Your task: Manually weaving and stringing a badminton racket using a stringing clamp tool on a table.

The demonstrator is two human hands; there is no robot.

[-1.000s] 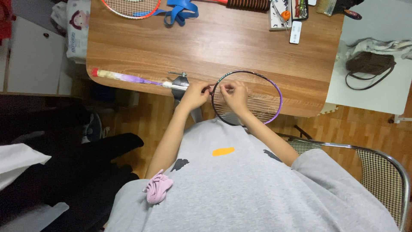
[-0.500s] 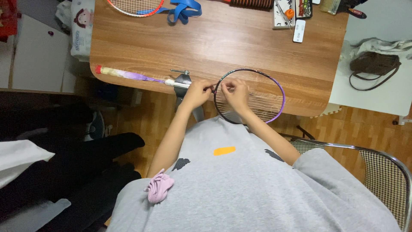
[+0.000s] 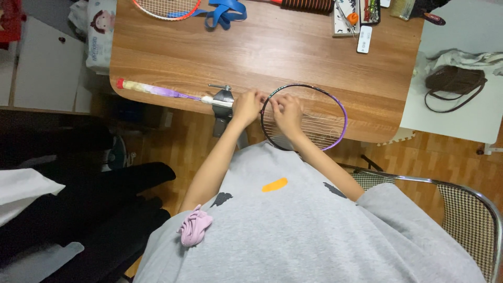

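Hands are meeting at the throat of a badminton racket (image 3: 335, 102) that is lying flat along the near edge of a wooden table (image 3: 272, 55), its purple-and-black hoop overhanging the edge toward the person's grey sweatshirt (image 3: 309, 225). The left hand (image 3: 247, 106) is curling over the frame where shaft joins head, fingers closed around it; the right hand (image 3: 287, 111) is resting on the white strings (image 3: 319, 128) just inside the hoop, fingertips pinched together, though whether they are gripping a string cannot be told. The strings are filling only part of the head. The racket's shaft is running left through a grey metal clamp (image 3: 222, 99) to a worn purple-and-cream handle (image 3: 152, 90) with a red butt cap. One pink scrunchie-like bundle (image 3: 193, 228) is sitting on the sweatshirt. One metal-framed chair (image 3: 461, 204) is standing at the right. Farther off, a second racket (image 3: 166, 7) with a red rim and one blue strap (image 3: 222, 11) are lying at the table's far edge, beside a small tray of tools (image 3: 356, 10) and one white rectangular device (image 3: 362, 39). One brown handbag (image 3: 455, 81) is resting on a white surface at the right.
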